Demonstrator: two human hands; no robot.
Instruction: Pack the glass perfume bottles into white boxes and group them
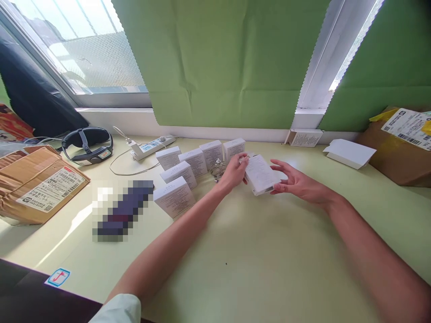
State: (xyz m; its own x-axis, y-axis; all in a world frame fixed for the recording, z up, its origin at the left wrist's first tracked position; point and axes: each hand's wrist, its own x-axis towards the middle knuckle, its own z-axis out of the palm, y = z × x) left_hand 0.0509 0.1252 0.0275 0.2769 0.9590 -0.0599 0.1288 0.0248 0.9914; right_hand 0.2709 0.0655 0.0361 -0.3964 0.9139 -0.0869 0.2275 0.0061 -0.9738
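Observation:
A small white printed carton (260, 174) is tilted just over the table, between my two hands. My left hand (236, 169) closes on its left edge, thumb on top. At the carton's right side, my right hand (299, 183) has its fingers apart, with the thumb by the lower right corner; whether it touches is hard to see. Several similar white cartons stand in two slanting rows left of my hands, among them a front carton (174, 197) and a back carton (234, 149). A shiny metal object (218, 169) sits beside my left hand, its kind unclear.
At left are a brown parcel (40, 188), a black headband device (88, 148), a power strip (153, 147) with its cable and a blurred dark item (124, 211). White boxes (350, 152) and a large cardboard box (400, 148) lie right. Green blinds (222, 63) hang behind.

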